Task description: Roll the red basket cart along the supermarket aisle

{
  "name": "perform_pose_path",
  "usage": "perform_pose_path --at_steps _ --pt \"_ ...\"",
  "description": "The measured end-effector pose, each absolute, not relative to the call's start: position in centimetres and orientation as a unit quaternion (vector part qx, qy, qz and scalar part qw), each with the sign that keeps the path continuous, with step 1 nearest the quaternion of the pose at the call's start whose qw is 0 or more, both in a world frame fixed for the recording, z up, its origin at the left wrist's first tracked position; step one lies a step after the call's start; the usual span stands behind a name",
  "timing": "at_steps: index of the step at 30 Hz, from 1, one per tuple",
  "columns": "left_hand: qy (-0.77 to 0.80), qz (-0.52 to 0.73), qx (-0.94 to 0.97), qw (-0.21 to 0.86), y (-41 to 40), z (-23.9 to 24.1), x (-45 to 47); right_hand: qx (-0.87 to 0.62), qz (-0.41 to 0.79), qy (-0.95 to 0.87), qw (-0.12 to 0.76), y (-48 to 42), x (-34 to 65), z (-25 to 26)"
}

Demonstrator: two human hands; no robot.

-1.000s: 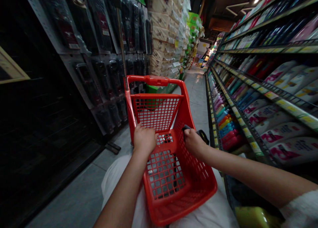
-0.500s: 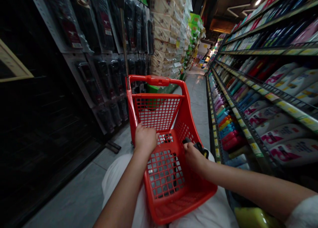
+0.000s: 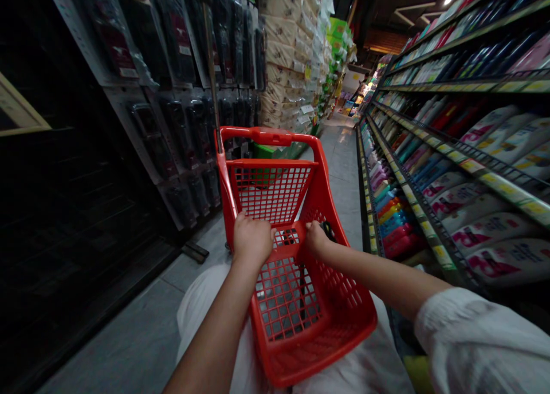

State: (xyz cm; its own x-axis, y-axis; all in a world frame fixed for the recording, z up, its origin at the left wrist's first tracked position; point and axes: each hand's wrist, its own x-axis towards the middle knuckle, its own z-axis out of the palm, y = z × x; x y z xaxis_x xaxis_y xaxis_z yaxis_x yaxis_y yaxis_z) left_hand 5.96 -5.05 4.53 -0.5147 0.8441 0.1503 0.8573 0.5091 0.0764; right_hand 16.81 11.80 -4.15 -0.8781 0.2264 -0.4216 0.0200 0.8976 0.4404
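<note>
A red plastic shopping trolley (image 3: pixel 301 302) stands right in front of me in a shop aisle, its mesh basket holding nothing that I can see. My left hand (image 3: pixel 251 239) is closed round the trolley's near bar on the left. My right hand (image 3: pixel 317 239) grips the same bar further right, and a small dark object (image 3: pixel 329 229) sticks out beside its fingers. The trolley's tall red front handle (image 3: pixel 268 136) rises beyond both hands.
Shelves on the right (image 3: pixel 451 170) carry bottles and refill pouches of many colours. On the left hang dark packaged goods (image 3: pixel 180 113), with stacked pale paper packs (image 3: pixel 287 56) further on. The grey tiled aisle floor (image 3: pixel 344 153) runs ahead.
My right hand has moved left and up from the trolley's right rim to the bar, close to my left hand. The left hand has stayed in place.
</note>
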Motion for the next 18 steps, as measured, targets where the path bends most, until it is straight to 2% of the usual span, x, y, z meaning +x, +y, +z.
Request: perform_pose_path --at_steps 4,9,18 --pt "-0.869 -0.068 -0.489 0.040 -5.1 4.7 6.0 0.097 0.245 0.914 0.310 11.7 14.1 -6.2" --pt "-0.869 -0.065 -0.488 0.047 -5.1 4.6 6.0 0.048 0.204 0.906 0.368 9.2 16.4 -8.2" --pt "-0.862 -0.072 -0.498 0.059 -5.0 4.1 5.9 -0.062 0.150 0.885 0.436 5.1 22.9 -6.7"
